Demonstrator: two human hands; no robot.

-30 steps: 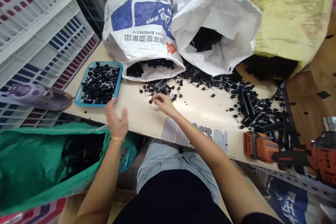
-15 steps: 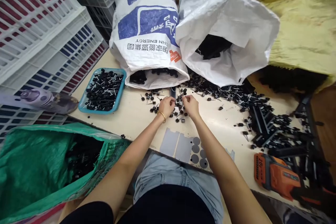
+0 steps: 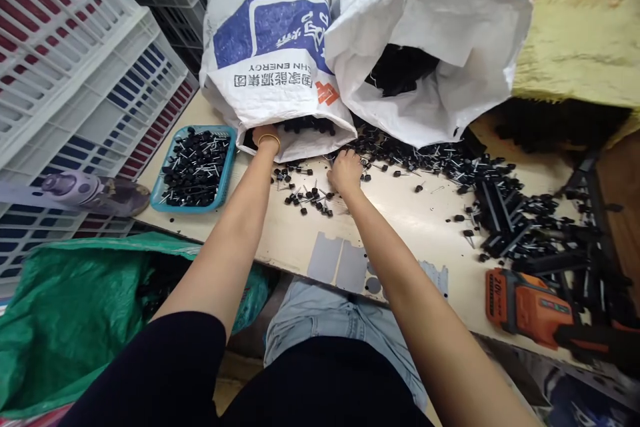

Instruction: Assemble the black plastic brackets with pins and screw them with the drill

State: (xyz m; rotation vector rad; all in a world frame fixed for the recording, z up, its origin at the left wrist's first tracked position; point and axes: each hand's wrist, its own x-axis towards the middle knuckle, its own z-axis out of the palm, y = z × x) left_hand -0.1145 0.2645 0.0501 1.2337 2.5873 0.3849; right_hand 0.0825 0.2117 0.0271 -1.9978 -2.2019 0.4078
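My left hand (image 3: 266, 136), with a gold bracelet at the wrist, reaches into the mouth of a white sack (image 3: 280, 93) with blue print; its fingers are hidden inside, where black parts show. My right hand (image 3: 346, 172) is on the table just in front of that sack, its fingers curled and closed; what they hold is hidden beneath them. Between my arms lie loose black-headed screws (image 3: 313, 197) with metal shanks. A larger heap of such screws (image 3: 425, 159) stretches to the right of my right hand.
A blue basket (image 3: 229, 177) full of black-headed screws stands at the left. Behind are an open white sack (image 3: 475, 60) and a yellow sack (image 3: 575, 47). Grey flat pieces (image 3: 325, 257) lie at the front edge. An orange power tool (image 3: 530, 303) and black strips (image 3: 493, 207) are at the right.
My left hand has moved from the screws up and left into the printed sack. My right hand has shifted slightly left and towards the sack. The small screw pile has spread apart.
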